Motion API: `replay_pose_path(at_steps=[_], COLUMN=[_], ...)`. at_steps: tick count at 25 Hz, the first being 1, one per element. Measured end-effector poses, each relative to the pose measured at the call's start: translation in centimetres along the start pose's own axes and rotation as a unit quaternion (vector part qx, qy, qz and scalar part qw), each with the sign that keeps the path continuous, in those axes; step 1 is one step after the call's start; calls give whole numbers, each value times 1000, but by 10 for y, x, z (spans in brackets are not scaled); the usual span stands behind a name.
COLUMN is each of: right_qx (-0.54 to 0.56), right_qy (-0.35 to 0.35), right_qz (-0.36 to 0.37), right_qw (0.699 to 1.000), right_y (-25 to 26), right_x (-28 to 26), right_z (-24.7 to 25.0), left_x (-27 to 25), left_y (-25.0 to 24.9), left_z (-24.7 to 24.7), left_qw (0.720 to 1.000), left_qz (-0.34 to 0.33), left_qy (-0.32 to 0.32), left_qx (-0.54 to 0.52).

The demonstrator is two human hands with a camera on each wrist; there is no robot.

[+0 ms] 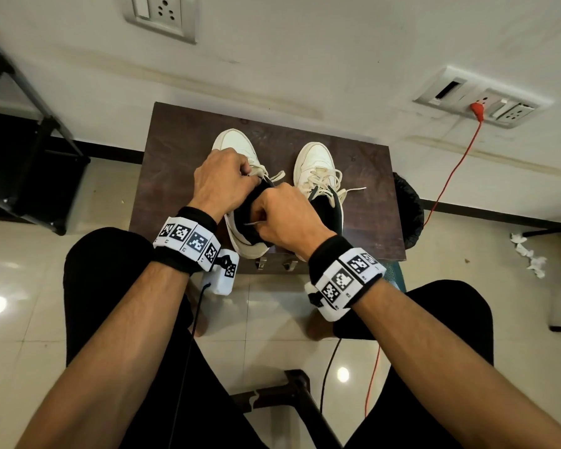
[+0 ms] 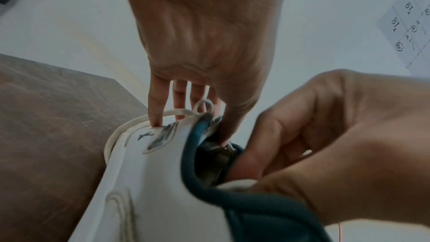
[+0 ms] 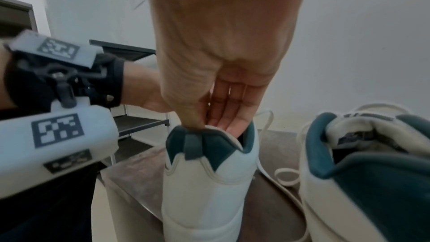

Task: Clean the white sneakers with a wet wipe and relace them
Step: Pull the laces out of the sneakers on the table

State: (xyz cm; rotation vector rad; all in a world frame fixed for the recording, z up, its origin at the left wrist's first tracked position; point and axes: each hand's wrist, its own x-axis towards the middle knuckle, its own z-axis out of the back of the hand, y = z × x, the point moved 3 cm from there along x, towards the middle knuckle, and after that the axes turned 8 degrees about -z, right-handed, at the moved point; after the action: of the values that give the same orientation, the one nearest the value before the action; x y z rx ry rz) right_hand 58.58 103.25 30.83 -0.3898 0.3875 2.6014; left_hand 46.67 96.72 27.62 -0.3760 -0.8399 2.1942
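Observation:
Two white sneakers with dark teal collars stand on a small brown table (image 1: 172,157). Both my hands are on the left sneaker (image 1: 235,142). My left hand (image 1: 224,179) pinches its upper edge by the laces: thumb inside the opening, fingers (image 2: 155,117) down the outer side (image 2: 151,181). A lace loop (image 2: 204,106) shows just behind them. My right hand (image 1: 285,218) holds the heel collar (image 3: 204,143), its thumb on the heel tab and its fingers (image 3: 229,117) inside the shoe. The right sneaker (image 1: 314,160) stands alone, its laces (image 1: 326,179) loose.
A black bin (image 1: 408,215) stands against the table's right side. Crumpled tissues (image 1: 528,254) lie on the tiled floor further right. A red cable (image 1: 450,170) runs down from a wall socket. At the left is a black rack (image 1: 30,157).

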Motion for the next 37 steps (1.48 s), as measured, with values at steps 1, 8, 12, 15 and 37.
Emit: replay_pose_path(at_steps=[1,8,12,15,37], right_qx=[-3,-1,-10,20,-129], right_qy=[7,41,70,57,218], right_qz=[2,-25,-23,-26,4], right_qw=[1000,999,997,998,967], right_y=[6,5,-1,0,8], right_x=[4,24,34,33,0], right_z=[-3,-5,-3,-7,-3], left_x=[1,5,8,10,15], left_y=[1,4,6,6,11], left_z=[0,-2,-4,-6,-10], left_qw=[1000,1000,1000,1000,999], left_qz=[2,-9,-9,-10,-33], left_qy=[3,5,13,16,2], left_qx=[1,-1,6,0,9])
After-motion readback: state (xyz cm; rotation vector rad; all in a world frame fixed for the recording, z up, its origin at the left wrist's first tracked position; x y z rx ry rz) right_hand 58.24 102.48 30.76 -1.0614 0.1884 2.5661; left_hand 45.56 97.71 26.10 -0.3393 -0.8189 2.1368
